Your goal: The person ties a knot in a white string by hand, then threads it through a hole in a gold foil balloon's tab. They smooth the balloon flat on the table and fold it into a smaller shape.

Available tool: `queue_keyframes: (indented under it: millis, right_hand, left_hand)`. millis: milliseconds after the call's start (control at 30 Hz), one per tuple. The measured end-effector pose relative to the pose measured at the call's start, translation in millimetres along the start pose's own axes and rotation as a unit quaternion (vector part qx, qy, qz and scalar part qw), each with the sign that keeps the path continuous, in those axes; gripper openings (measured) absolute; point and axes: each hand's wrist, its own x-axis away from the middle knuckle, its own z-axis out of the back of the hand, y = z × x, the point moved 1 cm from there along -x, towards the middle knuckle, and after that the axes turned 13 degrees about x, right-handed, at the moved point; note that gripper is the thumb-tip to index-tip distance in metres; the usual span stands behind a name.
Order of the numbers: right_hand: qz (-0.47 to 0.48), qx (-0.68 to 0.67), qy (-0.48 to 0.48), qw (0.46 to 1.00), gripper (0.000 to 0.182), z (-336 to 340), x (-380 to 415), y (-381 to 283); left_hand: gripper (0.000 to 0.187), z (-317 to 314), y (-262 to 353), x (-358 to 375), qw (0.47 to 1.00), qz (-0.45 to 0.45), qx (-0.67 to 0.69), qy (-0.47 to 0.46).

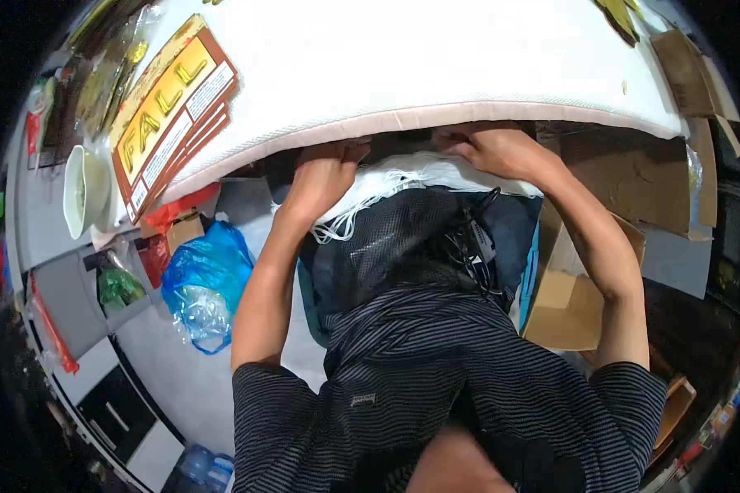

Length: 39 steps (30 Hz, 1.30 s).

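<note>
My left hand (329, 171) is at the near edge of the white padded table top (436, 66), with its fingers curled closed. My right hand (497, 149) is at the same edge farther right, its fingers bent inward and partly hidden under the edge. What either hand holds, if anything, cannot be made out. Just below and between the hands, a bundle of white string (403, 174) lies across my lap, its loose loops hanging by my left wrist. Under it are a black mesh cloth (395, 234) and a black cable (466, 246).
Printed "FALL" packaging cards (173, 107) lie on the table's left side, with a pale bowl (86, 191) beside them. A blue plastic bag (207, 275) is on the left below. Open cardboard boxes (571, 292) stand at my right, near my forearm.
</note>
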Motion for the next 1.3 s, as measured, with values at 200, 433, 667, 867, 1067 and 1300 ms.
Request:
queue_keyframes:
  millis: [200, 433, 667, 867, 1067, 1300]
  right_hand:
    - [0.211, -0.005, 0.091, 0.973, 0.036, -30.7, -62.4, 2.2]
    - [0.199, 0.027, 0.045, 0.979, 0.03, -44.5, -75.3, -6.8]
    - [0.246, -0.029, 0.233, 0.94, 0.025, -90.8, -108.5, 43.1]
    - [0.251, -0.143, 0.246, 0.925, 0.032, -80.0, -106.5, 52.1]
    - [0.169, -0.062, 0.13, 0.975, 0.046, -90.3, -93.0, 33.2]
    - [0.089, -0.051, -0.075, 0.992, 0.045, -49.7, -77.6, -34.2]
  left_hand:
    - [0.026, -18.2, -13.7, -15.5, 0.997, -0.06, -0.018, -0.045]
    - [0.025, -11.0, 7.2, -13.1, 0.994, 0.067, -0.017, -0.084]
    - [0.024, -10.2, 8.0, -12.2, 0.993, 0.068, -0.009, -0.092]
    - [0.026, -33.3, -43.9, -24.5, 0.995, -0.02, 0.058, -0.078]
    - [0.037, 5.0, 35.3, -15.6, 0.979, 0.139, -0.014, -0.15]
    - [0.042, -28.0, -55.9, -27.1, 0.994, -0.061, -0.018, -0.09]
